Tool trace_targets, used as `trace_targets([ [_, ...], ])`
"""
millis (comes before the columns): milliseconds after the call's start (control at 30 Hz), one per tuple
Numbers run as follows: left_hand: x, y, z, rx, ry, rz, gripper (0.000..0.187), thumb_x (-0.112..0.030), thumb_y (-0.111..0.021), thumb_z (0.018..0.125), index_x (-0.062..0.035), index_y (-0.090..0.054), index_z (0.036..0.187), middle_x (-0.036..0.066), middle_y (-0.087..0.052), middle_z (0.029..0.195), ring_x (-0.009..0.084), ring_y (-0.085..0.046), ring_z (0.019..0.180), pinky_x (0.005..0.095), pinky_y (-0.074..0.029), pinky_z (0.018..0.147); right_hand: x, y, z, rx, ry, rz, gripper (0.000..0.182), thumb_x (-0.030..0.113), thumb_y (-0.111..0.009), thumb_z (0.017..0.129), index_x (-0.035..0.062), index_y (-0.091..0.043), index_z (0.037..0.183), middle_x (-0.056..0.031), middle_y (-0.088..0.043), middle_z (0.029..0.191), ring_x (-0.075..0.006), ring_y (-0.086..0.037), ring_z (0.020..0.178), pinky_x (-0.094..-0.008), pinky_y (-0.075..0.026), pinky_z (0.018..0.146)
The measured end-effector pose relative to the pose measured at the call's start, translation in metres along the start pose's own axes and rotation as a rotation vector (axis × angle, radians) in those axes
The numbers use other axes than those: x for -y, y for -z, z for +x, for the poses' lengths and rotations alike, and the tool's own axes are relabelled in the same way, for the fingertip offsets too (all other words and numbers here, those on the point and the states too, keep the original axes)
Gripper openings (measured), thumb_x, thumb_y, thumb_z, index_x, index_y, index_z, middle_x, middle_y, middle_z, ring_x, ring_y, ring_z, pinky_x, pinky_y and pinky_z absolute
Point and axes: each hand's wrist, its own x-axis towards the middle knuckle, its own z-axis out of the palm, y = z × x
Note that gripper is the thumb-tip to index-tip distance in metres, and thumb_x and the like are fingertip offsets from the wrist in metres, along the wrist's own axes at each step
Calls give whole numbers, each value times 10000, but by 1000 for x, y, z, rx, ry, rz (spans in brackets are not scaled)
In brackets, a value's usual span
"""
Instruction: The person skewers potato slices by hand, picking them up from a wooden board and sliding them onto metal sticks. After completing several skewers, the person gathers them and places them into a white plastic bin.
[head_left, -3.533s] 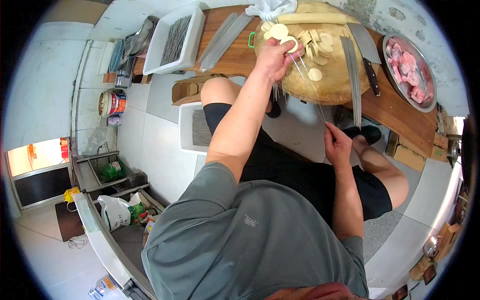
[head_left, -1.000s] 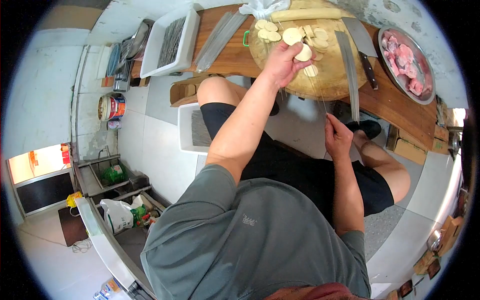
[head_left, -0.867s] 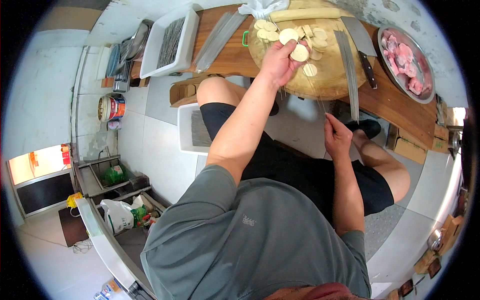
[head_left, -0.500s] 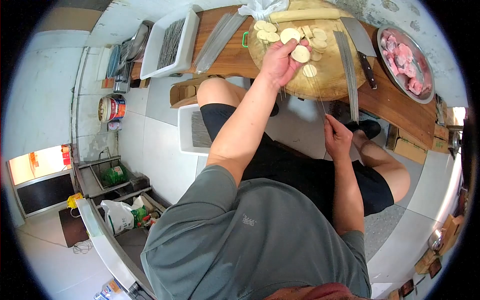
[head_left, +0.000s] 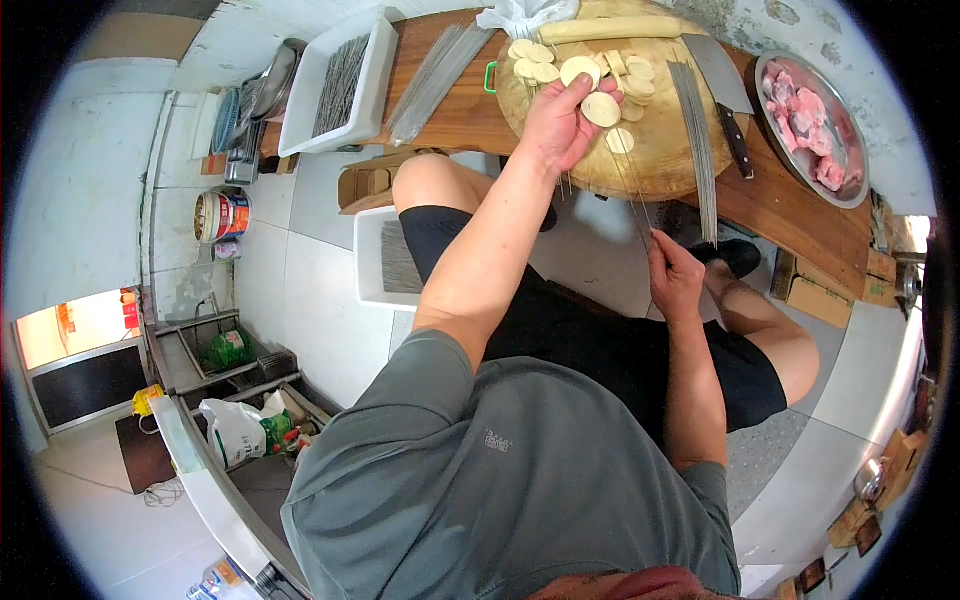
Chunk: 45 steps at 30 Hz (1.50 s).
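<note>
Pale discs (head_left: 600, 109), two, and thin skewers (head_left: 645, 215) occupy two hands (head_left: 558, 130) (head_left: 676, 276).

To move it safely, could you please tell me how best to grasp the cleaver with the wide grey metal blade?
I would grip its long black handle from the near side, ideally with the right hand once free: the handle is the end nearest the body, while the wide, flat-lying blade points away.

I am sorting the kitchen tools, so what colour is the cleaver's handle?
The handle is black, clearest in the head view.
</note>
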Motion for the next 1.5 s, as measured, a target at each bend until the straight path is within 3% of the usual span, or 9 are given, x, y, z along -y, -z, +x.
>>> trace_targets([
  [1167, 1, 5, -1, 42, 8, -107, 231, -204, -466, 985, -42, -473, 1150, 129, -643, 989, 256, -651, 898, 408, -550, 780, -1, -1, 0, -12, -5, 17, 163, 48, -650, 834, 17, -685, 990, -158, -678, 795, -221, -669, 668, -293, -508, 618],
  [1500, 0, 1, -1, 79, -9, -26, 225, -135, -483, 968, 15, -517, 1133, 132, -647, 987, 246, -643, 895, 374, -541, 808, 2, 0, 1, -6, 2, 15, 154, 48, -650, 834, 11, -684, 980, -168, -672, 788, -244, -670, 666, -300, -509, 619],
])
